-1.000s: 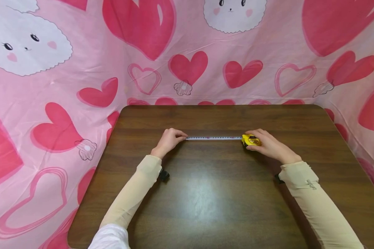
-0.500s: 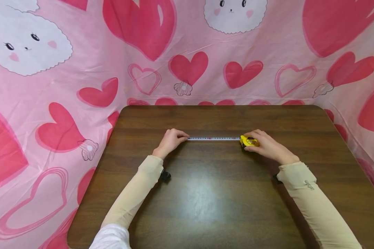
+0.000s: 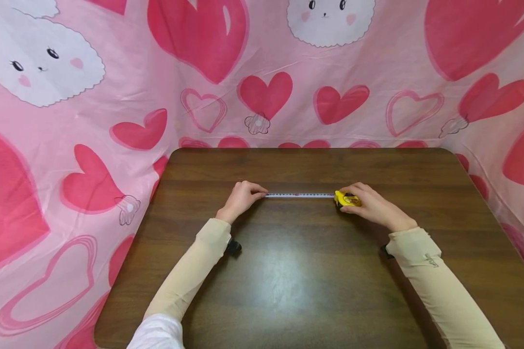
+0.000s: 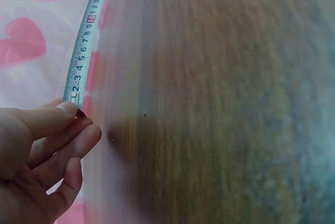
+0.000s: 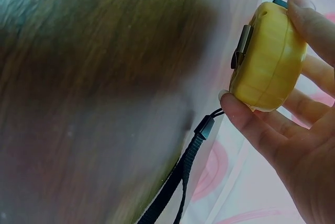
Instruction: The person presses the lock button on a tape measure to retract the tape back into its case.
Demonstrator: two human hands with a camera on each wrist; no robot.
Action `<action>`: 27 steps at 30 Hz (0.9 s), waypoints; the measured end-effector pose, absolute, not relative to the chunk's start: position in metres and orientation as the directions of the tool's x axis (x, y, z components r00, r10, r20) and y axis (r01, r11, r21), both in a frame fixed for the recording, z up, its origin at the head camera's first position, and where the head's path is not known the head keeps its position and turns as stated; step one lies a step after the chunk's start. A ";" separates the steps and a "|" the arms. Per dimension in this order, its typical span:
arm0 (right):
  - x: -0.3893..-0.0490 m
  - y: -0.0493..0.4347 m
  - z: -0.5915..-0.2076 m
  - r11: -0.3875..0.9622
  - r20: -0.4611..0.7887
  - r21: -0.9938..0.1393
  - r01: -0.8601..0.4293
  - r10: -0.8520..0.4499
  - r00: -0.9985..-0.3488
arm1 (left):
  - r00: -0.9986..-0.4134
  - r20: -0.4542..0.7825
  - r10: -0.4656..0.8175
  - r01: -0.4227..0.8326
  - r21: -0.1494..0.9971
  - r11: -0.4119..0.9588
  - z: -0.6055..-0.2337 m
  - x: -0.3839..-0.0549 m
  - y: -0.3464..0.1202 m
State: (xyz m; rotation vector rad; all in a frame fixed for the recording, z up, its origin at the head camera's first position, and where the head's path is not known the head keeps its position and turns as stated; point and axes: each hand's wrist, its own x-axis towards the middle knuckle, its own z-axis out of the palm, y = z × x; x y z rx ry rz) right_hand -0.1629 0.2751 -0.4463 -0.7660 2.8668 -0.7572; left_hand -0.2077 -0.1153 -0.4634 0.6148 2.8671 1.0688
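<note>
A yellow tape measure [image 3: 347,199] is gripped in my right hand [image 3: 373,206], its case between thumb and fingers. Its white blade [image 3: 299,195] stretches out straight to the left, across to my left hand [image 3: 242,198]. Thumb and forefinger of that hand pinch the blade's end, as the left wrist view shows, with the low numbers of the scale [image 4: 78,67] just beyond the thumb. In the right wrist view a metal clip [image 5: 241,47] sits on the side of the yellow case [image 5: 269,56], and a black wrist strap [image 5: 183,164] hangs from it.
The brown wooden table [image 3: 279,271] lies under both hands. Behind it and along the sides hangs a pink cloth [image 3: 192,58] with hearts and white animal faces. A small black device [image 3: 233,247] is worn at the left wrist.
My right hand has moved slightly left with the tape measure, and my left hand slightly right. The visible length of blade between them is a little shorter.
</note>
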 end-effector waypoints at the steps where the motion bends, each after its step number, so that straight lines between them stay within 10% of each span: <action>1: -0.163 0.275 -0.446 0.754 0.043 -0.483 -0.444 -0.486 -0.873 | -0.922 0.115 0.369 0.354 0.632 0.689 -0.463 -0.208 -0.115; 27: -0.162 0.265 -0.442 0.749 0.025 -0.500 -0.435 -0.490 -0.871 | -0.912 0.128 0.390 0.378 0.637 0.672 -0.464 -0.207 -0.103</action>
